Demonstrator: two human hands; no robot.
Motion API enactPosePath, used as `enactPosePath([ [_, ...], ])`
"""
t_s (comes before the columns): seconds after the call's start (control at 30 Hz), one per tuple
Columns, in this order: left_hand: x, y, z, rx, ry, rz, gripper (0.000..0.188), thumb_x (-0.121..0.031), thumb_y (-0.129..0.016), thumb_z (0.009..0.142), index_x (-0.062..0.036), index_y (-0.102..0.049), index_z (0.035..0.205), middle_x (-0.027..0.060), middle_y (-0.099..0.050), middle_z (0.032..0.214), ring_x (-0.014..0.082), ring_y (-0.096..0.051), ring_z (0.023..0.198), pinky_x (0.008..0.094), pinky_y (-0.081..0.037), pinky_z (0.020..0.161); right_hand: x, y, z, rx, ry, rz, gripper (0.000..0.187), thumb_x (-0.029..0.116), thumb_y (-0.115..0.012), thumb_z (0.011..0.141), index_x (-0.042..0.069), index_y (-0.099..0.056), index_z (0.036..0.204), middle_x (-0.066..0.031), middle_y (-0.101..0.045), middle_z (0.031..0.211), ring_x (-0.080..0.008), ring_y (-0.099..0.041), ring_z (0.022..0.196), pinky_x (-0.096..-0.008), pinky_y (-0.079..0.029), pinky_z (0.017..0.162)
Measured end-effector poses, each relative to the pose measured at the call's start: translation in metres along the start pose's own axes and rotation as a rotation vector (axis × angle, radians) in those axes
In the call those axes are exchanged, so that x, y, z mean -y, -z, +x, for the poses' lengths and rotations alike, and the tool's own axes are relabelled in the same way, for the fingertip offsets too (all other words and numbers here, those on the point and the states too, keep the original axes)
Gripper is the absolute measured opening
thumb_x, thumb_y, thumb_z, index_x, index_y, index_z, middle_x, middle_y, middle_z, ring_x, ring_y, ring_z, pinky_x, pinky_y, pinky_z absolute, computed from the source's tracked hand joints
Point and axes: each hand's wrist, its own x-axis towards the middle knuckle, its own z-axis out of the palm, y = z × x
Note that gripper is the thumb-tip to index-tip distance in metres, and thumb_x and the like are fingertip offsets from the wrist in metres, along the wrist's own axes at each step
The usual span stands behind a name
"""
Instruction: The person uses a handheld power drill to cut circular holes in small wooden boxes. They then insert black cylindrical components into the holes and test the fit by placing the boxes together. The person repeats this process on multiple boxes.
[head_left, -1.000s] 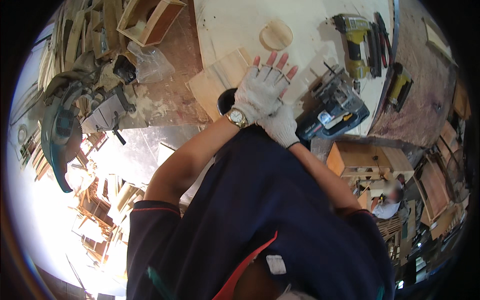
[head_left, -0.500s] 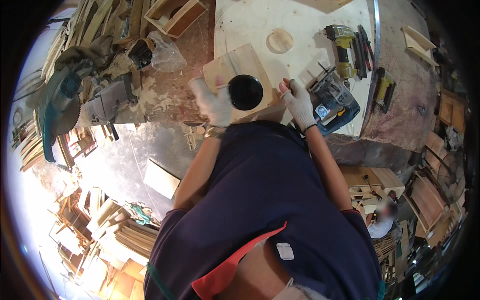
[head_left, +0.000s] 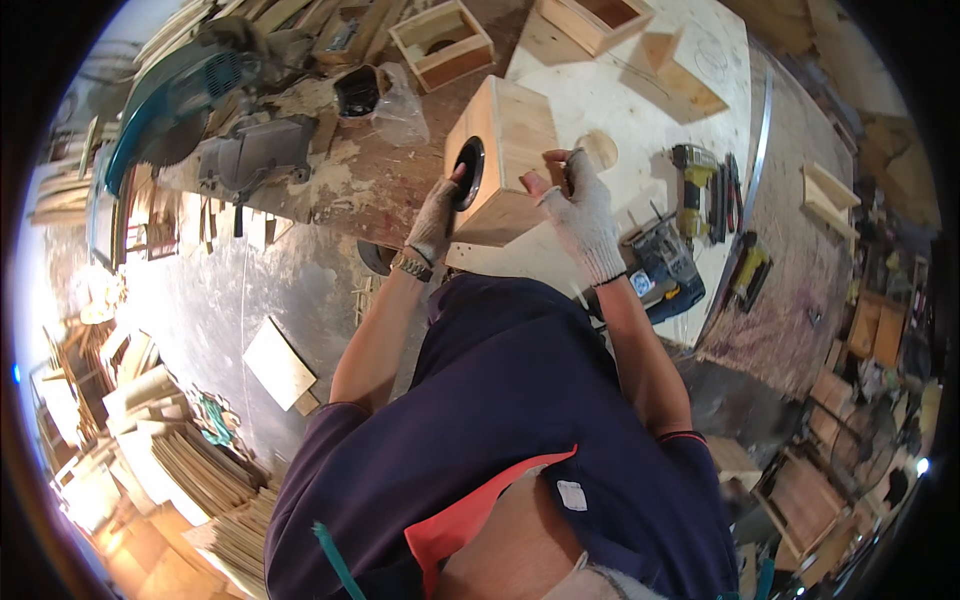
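Two hands in: left hand at black ring on wooden box, finger pinch unclear, right hand with fingers parted; pushing unevenly, we could tip it.

A patchy grey floor, washed by bright white light toward the far left, lies beside a worn reddish-brown workbench. Long pale wooden boards form stacks at lower left.

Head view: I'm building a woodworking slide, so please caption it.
Gloved left hand at the black round fitting on a wooden box, right hand by its opposite side, jigsaw farther right.
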Motion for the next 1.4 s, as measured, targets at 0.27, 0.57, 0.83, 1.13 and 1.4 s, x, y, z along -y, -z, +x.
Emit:
enactPosePath([
  [0.27, -0.029, -0.054, -0.025, 0.009, 0.017, -0.041, 0.044, -0.038, -0.043, 0.113, -0.0141, -0.053, 0.149, 0.0028, -0.061, 0.139, 0.0138, -0.061, 0.121, 0.0311, -0.052, 0.102, 0.000, 0.021, 0.008, 0.011, 0.090, 0.354, 0.060, 0.025, -0.081, 0.090, -0.003, -0.054, 0.134, -0.0103, -0.068, 0.113, -0.0168, -0.066, 0.104, -0.0281, -0.052, 0.087],
  [0.57, -0.038, -0.094, -0.062, 0.001, -0.470, 0.461, 0.068, -0.043, -0.060, 0.104, -0.0063, -0.038, 0.157, 0.0100, -0.061, 0.116, 0.0205, -0.061, 0.109, 0.0329, -0.048, 0.099, 0.012, 0.023, 0.008, 0.015, 0.165, 0.500, 0.062, 0.016, -0.073, 0.096, 0.000, -0.044, 0.148, -0.0138, -0.060, 0.129, -0.0168, -0.060, 0.113, -0.0274, -0.050, 0.092],
  [0.83, -0.002, -0.081, -0.064, 0.203, -0.375, 0.728, 0.121, -0.018, -0.091, 0.070, -0.0115, -0.017, 0.166, 0.0204, -0.056, 0.140, 0.0291, -0.060, 0.124, 0.0380, -0.052, 0.102, -0.001, 0.014, 0.006, 0.261, -0.133, 0.380, 0.050, 0.036, -0.059, 0.106, 0.010, -0.052, 0.148, -0.0113, -0.063, 0.109, -0.0130, -0.064, 0.093, -0.0291, -0.058, 0.079],
  [1.13, 0.015, -0.063, -0.085, 0.106, -0.116, 0.596, 0.115, -0.011, -0.085, 0.069, -0.0093, -0.020, 0.164, 0.0182, -0.058, 0.136, 0.0265, -0.062, 0.119, 0.0351, -0.052, 0.100, -0.014, 0.028, -0.014, 0.259, -0.441, 0.684, 0.027, 0.026, -0.062, 0.095, 0.011, -0.056, 0.074, 0.0023, -0.048, 0.059, -0.0100, -0.044, 0.045, -0.0266, -0.029, 0.040],
  [1.4, 0.019, -0.070, -0.081, 0.040, -0.206, 0.727, 0.117, -0.013, -0.086, 0.065, -0.0080, -0.020, 0.162, 0.0213, -0.051, 0.140, 0.0327, -0.056, 0.128, 0.0394, -0.050, 0.105, -0.035, 0.032, -0.004, 0.280, -0.505, 0.947, 0.024, 0.022, -0.048, 0.093, 0.015, -0.048, 0.070, 0.0035, -0.035, 0.052, -0.0120, -0.028, 0.038, -0.0295, -0.019, 0.036],
])
